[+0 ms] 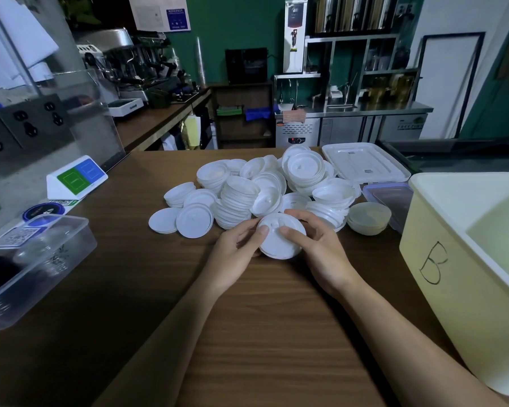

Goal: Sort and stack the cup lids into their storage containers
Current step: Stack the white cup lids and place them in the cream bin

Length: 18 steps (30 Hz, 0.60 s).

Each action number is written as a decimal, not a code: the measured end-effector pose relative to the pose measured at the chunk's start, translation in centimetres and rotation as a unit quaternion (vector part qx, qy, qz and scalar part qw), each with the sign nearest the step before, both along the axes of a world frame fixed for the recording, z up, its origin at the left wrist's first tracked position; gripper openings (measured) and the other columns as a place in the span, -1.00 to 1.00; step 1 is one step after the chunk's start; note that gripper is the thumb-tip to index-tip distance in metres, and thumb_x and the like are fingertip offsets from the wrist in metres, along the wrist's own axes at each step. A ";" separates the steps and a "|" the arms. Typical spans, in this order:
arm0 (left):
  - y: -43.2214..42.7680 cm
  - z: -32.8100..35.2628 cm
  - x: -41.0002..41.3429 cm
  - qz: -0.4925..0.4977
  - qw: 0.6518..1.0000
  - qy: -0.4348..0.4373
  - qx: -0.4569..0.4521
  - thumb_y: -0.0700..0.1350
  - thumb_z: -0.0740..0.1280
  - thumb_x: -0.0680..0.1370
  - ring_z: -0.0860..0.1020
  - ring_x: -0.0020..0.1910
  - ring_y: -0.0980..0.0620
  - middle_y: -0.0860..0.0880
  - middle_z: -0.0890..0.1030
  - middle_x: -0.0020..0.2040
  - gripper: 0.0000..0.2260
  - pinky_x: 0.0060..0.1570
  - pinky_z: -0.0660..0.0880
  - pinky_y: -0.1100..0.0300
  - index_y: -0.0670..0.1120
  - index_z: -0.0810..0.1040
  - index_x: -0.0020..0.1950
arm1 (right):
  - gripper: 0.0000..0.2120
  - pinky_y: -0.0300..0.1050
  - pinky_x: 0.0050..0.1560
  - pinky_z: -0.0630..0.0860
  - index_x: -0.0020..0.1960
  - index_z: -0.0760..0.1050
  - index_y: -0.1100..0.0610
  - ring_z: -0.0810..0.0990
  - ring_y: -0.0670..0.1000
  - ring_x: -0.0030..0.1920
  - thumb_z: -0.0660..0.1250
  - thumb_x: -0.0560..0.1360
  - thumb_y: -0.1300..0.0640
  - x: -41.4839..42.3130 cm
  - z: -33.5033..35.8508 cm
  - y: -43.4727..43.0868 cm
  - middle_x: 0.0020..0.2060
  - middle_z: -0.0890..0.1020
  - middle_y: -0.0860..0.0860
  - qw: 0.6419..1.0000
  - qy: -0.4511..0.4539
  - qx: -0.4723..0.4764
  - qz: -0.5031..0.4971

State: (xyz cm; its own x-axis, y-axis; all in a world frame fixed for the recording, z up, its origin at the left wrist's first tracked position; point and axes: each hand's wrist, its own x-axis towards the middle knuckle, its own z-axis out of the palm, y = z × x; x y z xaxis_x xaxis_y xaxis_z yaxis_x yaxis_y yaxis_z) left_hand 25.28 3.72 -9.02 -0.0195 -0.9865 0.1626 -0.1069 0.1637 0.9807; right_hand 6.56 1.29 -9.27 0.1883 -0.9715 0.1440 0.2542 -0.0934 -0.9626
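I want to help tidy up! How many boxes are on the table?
3: a clear tub at the left, a big cream bin marked B at the right, and a small clear box behind it. Others may sit out of view.

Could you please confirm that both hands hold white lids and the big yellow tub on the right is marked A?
Nearly: the head view shows the yellow tub marked B, not A. The left hand and right hand do hold white lids.
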 end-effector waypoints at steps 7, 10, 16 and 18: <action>-0.1 -0.1 0.5 0.024 0.999 0.038 0.016 -0.02 0.51 0.52 0.68 0.20 0.05 0.02 0.74 0.16 -0.64 0.29 0.60 -0.05 0.00 0.65 0.31 | -0.59 -0.01 0.36 0.56 0.36 0.57 0.06 0.69 0.05 0.27 0.52 0.54 0.21 0.1 0.0 0.1 0.18 0.74 0.06 1.000 0.017 0.000 0.017; -0.1 -0.1 0.5 0.043 0.998 0.043 0.009 0.06 0.52 0.48 0.69 0.19 0.03 0.00 0.73 0.16 -0.58 0.29 0.59 -0.10 -0.02 0.65 0.31 | -0.60 0.04 0.42 0.54 0.36 0.58 0.01 0.67 -0.01 0.29 0.52 0.56 0.17 0.2 -0.1 0.1 0.22 0.73 -0.01 0.998 0.061 -0.020 0.016; 0.1 -0.1 0.4 0.004 1.000 0.026 0.003 -0.15 0.58 0.50 0.67 0.23 0.04 -0.01 0.64 0.30 -0.57 0.23 0.60 0.13 0.10 0.60 0.33 | -0.57 0.19 0.42 0.54 0.39 0.58 0.05 0.69 0.06 0.28 0.53 0.54 0.14 -0.1 -0.3 0.0 0.20 0.74 0.04 0.999 0.049 -0.019 0.014; 0.1 0.0 0.5 0.004 1.000 0.017 -0.003 -0.21 0.57 0.49 0.67 0.24 0.04 -0.01 0.63 0.31 -0.53 0.21 0.61 0.15 0.08 0.59 0.35 | -0.54 0.17 0.42 0.54 0.39 0.57 0.05 0.68 0.04 0.29 0.55 0.52 0.14 -0.1 -0.4 0.0 0.20 0.74 0.04 0.998 0.059 -0.024 0.014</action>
State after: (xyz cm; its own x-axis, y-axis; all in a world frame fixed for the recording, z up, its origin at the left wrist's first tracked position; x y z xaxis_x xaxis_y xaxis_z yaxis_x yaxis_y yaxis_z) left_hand 25.82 3.81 -9.01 -0.0052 -0.9856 0.1688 -0.0753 0.1687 0.9828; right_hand 6.47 1.28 -9.68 0.2327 -0.9582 0.1662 0.1430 -0.1353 -0.9804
